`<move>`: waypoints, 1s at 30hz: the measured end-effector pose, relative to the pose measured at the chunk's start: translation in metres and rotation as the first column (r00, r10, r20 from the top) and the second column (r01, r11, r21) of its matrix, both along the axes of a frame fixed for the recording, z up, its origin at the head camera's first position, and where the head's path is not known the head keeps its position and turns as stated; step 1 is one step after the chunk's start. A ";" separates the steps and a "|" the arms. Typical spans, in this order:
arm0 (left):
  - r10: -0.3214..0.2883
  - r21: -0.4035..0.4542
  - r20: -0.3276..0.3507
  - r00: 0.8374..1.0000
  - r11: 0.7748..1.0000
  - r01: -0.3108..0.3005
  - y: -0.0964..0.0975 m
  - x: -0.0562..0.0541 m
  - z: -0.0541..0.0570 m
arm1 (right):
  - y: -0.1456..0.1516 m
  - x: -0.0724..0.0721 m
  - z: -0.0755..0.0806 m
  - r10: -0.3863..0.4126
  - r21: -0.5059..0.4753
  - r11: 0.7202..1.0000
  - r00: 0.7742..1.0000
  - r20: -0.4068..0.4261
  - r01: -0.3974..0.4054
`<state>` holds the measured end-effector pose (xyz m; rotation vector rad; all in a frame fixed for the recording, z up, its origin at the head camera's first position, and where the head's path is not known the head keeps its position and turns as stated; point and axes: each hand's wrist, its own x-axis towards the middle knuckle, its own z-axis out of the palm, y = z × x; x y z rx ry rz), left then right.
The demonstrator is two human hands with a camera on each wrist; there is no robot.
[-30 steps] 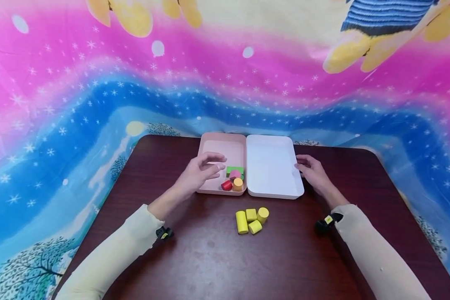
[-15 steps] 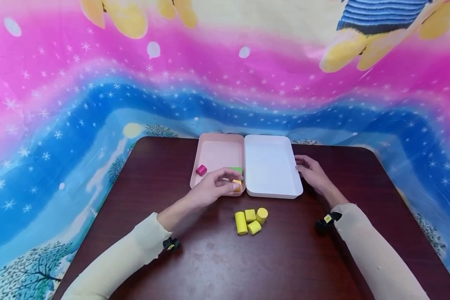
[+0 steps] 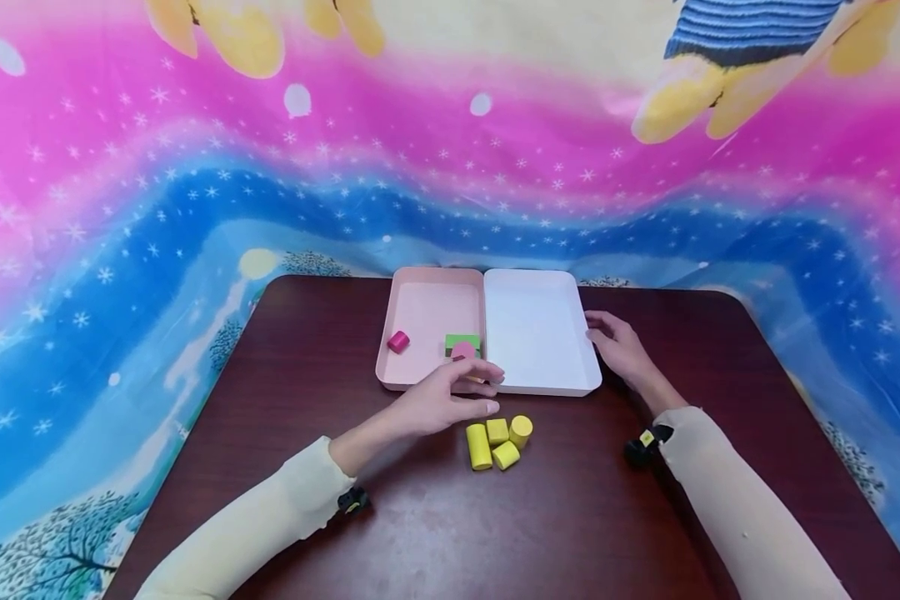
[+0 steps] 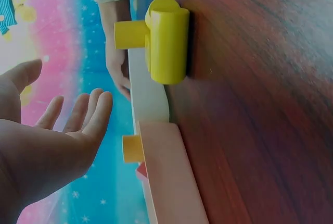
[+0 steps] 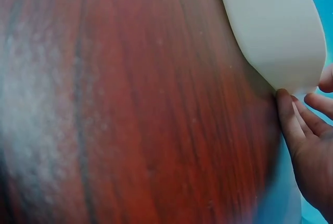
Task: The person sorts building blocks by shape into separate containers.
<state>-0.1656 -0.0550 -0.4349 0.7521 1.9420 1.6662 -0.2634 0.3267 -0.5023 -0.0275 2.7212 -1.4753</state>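
Observation:
My left hand (image 3: 444, 398) hovers over the near right corner of the pink tray (image 3: 435, 287), fingers spread and nothing held, as the left wrist view confirms. Just in front of it on the table stand several yellow blocks: a tall cylinder (image 3: 478, 447), a cube (image 3: 497, 431) and two shorter cylinders (image 3: 506, 455). With its fingertips, my right hand (image 3: 621, 346) touches the outer side wall of the white tray (image 3: 540, 325). Inside the pink tray lie a magenta block (image 3: 398, 342), a green block (image 3: 462, 341) and a pink round block (image 3: 464, 350). An orange block (image 4: 132, 148) shows above its rim.
Both trays sit side by side near the back of the dark wooden table (image 3: 570, 517). Behind the table hangs a patterned pink and blue cloth (image 3: 420, 192). A small black device (image 3: 352, 501) is strapped at each wrist.
The left hand has come from over the pink tray toward the yellow blocks. A magenta block now lies at that tray's left side. The right hand has stayed at the white tray.

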 end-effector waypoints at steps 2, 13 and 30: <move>-0.018 -0.009 0.007 1.000 1.000 0.018 0.002 0.001 -0.001 | -0.001 0.000 0.000 -0.002 -0.004 1.000 1.000 0.011 0.002; -0.055 -0.103 -0.085 0.995 0.994 0.046 0.015 0.009 -0.012 | 0.003 0.000 0.000 -0.007 -0.027 1.000 1.000 0.027 0.008; -0.086 -0.242 -0.203 0.975 0.970 0.035 0.024 0.009 -0.022 | 0.001 -0.003 -0.004 -0.010 -0.074 0.997 0.998 0.066 0.015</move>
